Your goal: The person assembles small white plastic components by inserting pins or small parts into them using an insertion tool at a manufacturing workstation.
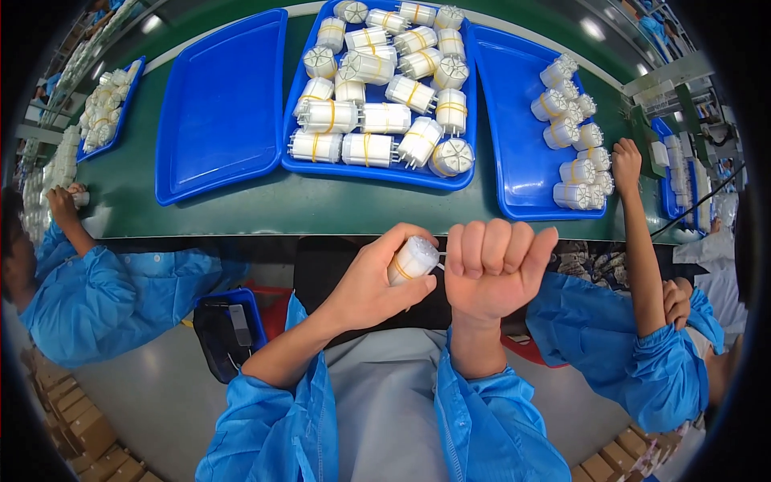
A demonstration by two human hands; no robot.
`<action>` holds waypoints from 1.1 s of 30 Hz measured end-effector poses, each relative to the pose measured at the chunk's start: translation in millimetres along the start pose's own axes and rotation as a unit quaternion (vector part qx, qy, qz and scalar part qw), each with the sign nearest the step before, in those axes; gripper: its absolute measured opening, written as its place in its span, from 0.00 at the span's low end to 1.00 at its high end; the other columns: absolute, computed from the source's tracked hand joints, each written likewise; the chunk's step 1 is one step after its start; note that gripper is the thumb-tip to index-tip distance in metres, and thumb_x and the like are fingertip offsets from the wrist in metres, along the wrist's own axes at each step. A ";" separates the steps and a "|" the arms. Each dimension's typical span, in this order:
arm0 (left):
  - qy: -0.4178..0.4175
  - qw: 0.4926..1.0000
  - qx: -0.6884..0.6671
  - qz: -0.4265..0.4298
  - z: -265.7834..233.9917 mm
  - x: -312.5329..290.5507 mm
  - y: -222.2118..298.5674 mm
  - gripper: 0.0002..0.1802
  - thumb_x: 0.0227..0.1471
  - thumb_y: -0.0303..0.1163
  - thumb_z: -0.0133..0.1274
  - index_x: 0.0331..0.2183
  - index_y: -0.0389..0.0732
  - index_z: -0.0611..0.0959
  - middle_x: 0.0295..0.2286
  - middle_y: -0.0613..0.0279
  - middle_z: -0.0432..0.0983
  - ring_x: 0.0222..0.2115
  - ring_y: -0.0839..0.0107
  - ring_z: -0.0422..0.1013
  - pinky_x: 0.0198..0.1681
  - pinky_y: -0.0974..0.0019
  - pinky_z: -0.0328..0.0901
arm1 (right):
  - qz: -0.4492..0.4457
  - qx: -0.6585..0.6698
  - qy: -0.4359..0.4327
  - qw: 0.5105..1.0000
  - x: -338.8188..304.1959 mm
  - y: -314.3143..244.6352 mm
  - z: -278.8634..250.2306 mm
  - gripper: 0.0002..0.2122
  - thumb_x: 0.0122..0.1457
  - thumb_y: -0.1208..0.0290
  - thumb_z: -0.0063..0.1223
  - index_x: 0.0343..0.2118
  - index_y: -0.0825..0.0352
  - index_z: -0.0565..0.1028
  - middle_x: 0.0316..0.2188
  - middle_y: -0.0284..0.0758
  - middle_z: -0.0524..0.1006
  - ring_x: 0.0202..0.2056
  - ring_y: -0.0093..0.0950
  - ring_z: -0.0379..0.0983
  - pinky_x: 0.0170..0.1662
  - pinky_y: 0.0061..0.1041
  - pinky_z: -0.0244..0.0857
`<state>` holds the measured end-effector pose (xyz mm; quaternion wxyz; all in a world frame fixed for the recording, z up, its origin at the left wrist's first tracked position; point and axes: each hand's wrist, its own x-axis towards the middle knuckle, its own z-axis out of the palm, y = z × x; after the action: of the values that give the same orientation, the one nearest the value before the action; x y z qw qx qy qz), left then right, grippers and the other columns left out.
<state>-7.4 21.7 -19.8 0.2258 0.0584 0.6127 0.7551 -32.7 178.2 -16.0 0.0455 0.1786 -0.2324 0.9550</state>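
My left hand [373, 281] is wrapped round a white cylindrical bundle [414, 261] bound with a yellow rubber band, held in front of my body by the table's near edge. Its upper end looks clear and shiny. Close on its right, my right hand [498, 265] is closed with the fingers curled and the thumb standing out. A thin pale prong runs from the bundle toward these curled fingers; whether they grip it is hidden. Similar banded bundles [385, 118] fill the middle blue tray [377, 175] on the table ahead.
On the green table [321, 217], a blue tray [217, 104] with nothing in it stands left. A right tray [514, 153] holds several bundles along its right side. Co-workers in blue sleeves sit left and right; one hand [626, 165] reaches beside that tray. A blue bin [255, 317] sits low left.
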 end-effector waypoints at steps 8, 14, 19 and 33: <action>0.062 0.989 0.111 0.078 5.1 -1.8 2.6 0.21 0.43 0.24 0.62 0.42 0.37 0.74 0.31 0.60 0.77 0.31 0.75 0.73 0.35 0.69 0.68 | -0.022 -0.022 -0.042 0.999 -10.7 11.1 14.0 0.25 0.71 0.49 0.20 0.18 0.59 0.56 0.15 0.27 0.58 0.17 0.23 0.52 0.24 0.25 0.54; 0.070 0.983 0.152 0.082 6.4 -3.8 3.7 0.21 0.42 0.24 0.62 0.41 0.36 0.75 0.30 0.53 0.78 0.30 0.65 0.77 0.34 0.65 0.70 | -0.026 -0.048 -0.042 0.998 -11.6 12.9 15.6 0.25 0.71 0.50 0.20 0.18 0.59 0.56 0.14 0.27 0.58 0.16 0.23 0.51 0.23 0.25 0.54; 0.078 0.963 0.235 0.103 6.1 -3.7 -2.4 0.22 0.41 0.24 0.61 0.41 0.34 0.75 0.29 0.51 0.77 0.30 0.62 0.77 0.34 0.64 0.69 | -0.030 -0.056 -0.007 0.998 -16.1 15.5 13.0 0.25 0.71 0.51 0.20 0.18 0.59 0.56 0.13 0.27 0.56 0.15 0.22 0.50 0.20 0.24 0.53; 0.007 1.000 -0.017 -0.025 -0.4 -6.3 7.0 0.23 0.47 0.24 0.58 0.46 0.37 0.71 0.33 0.60 0.74 0.29 0.73 0.73 0.31 0.65 0.69 | -0.002 0.041 0.021 0.999 0.8 0.9 0.0 0.25 0.71 0.49 0.22 0.17 0.58 0.55 0.13 0.26 0.56 0.15 0.23 0.51 0.21 0.24 0.52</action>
<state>-3.8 17.7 -12.1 0.2412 0.0340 0.6026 0.7600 -33.6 177.4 -16.0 0.0449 0.1604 -0.1912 0.9673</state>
